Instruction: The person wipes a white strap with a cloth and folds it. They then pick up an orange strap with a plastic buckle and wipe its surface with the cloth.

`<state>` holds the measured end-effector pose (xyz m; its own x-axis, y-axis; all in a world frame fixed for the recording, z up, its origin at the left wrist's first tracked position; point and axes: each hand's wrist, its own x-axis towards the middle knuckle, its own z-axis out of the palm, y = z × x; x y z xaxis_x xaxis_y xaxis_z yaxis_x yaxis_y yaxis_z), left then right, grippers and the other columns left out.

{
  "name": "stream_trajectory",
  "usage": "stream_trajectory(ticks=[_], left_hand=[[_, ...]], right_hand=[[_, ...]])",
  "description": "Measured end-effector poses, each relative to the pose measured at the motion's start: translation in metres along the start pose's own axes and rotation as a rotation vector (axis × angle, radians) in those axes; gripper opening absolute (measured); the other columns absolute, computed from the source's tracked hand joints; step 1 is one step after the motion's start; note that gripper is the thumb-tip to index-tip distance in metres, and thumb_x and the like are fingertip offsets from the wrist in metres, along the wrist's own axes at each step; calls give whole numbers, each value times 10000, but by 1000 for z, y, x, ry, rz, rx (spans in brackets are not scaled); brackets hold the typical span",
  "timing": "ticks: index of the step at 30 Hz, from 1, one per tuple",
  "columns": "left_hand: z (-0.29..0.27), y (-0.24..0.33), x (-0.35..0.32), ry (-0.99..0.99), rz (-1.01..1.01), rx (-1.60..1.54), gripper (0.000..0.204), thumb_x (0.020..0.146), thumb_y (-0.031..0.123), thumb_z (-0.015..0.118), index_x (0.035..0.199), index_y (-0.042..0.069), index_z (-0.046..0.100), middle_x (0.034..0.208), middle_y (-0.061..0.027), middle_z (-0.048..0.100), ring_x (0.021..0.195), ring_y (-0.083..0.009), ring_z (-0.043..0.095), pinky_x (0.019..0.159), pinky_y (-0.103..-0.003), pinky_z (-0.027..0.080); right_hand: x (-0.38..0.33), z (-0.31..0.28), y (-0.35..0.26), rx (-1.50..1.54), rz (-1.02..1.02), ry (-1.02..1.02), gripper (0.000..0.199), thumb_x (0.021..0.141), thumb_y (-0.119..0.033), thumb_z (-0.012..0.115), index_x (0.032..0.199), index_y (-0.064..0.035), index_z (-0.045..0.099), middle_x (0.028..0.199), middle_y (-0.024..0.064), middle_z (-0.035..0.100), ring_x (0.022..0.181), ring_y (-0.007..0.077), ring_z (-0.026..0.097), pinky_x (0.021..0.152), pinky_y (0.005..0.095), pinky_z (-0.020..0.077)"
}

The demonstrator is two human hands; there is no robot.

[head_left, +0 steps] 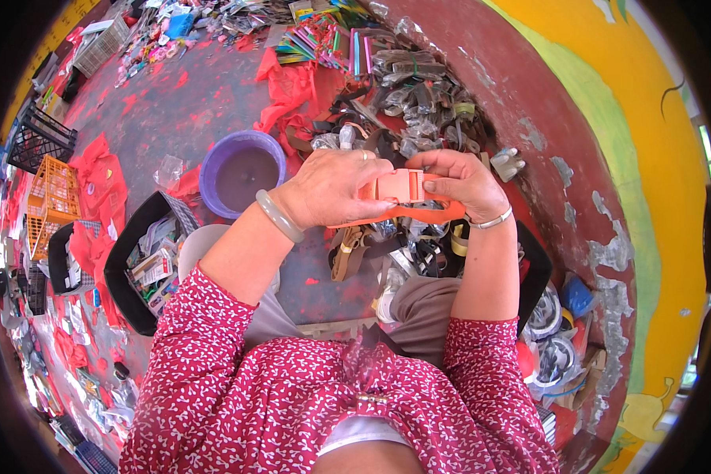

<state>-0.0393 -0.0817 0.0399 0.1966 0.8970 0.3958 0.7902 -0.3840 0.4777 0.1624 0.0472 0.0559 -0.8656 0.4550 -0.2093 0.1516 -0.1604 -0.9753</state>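
Observation:
Both hands hold one orange plastic buckle (pixel 403 188) on an orange strap (pixel 426 213) in front of my chest. My left hand (pixel 332 188), with a pale green bangle on the wrist, grips the buckle's left end. My right hand (pixel 462 180), with a thin silver bracelet, pinches its right end from above. Below the hands, a heap of assorted straps and buckles (pixel 403 249) lies on the floor between my knees.
A purple bowl (pixel 241 170) stands left of the hands. A black bin of packets (pixel 146 261) sits at lower left, an orange crate (pixel 51 193) and black crate (pixel 39 138) farther left. Grey packaged straps (pixel 418 95) pile ahead. A painted wall (pixel 608 158) runs on the right.

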Motion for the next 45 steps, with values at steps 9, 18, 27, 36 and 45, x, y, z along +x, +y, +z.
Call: stream_trajectory(ticks=[9, 18, 27, 36, 45], left_hand=[[12, -14, 1, -285, -366, -422, 417, 748, 270, 664, 1054, 45, 492, 844, -86, 593, 737, -197, 610, 657, -313, 467], [15, -17, 5, -352, -534, -1277, 404, 840, 202, 603, 1163, -16, 496, 851, 1, 566, 772, -67, 546, 664, -207, 439], [5, -18, 7, -188, -582, -1216, 393, 776, 123, 654, 1125, -16, 537, 903, 12, 583, 747, -29, 505, 633, -183, 412], [6, -15, 4, -3, -264, -760, 354, 756, 163, 665, 1026, -47, 573, 881, -71, 621, 800, -115, 565, 746, -262, 459], [0, -11, 6, -23, -331, -532, 373, 718, 330, 678, 882, 7, 592, 755, -120, 594, 695, -204, 570, 661, -313, 443]], right_hand=[[-4, 3, 10, -479, -74, 185, 172, 767, -36, 610, 928, 13, 648, 776, 39, 645, 664, 74, 562, 587, 225, 448], [-1, 13, 3, -837, -525, 262, 214, 702, 22, 583, 890, -35, 666, 791, 90, 629, 673, 189, 609, 616, 258, 477], [3, 23, 1, -928, -689, 394, 233, 656, 52, 592, 845, -57, 675, 809, 101, 640, 713, 226, 627, 610, 274, 500], [3, 28, -3, -1120, -921, 470, 221, 617, 27, 616, 812, -65, 667, 804, 83, 644, 703, 219, 619, 606, 295, 502], [5, 29, 1, -1025, -861, 508, 211, 650, 61, 603, 827, -40, 660, 808, 85, 645, 719, 223, 623, 622, 285, 504]])
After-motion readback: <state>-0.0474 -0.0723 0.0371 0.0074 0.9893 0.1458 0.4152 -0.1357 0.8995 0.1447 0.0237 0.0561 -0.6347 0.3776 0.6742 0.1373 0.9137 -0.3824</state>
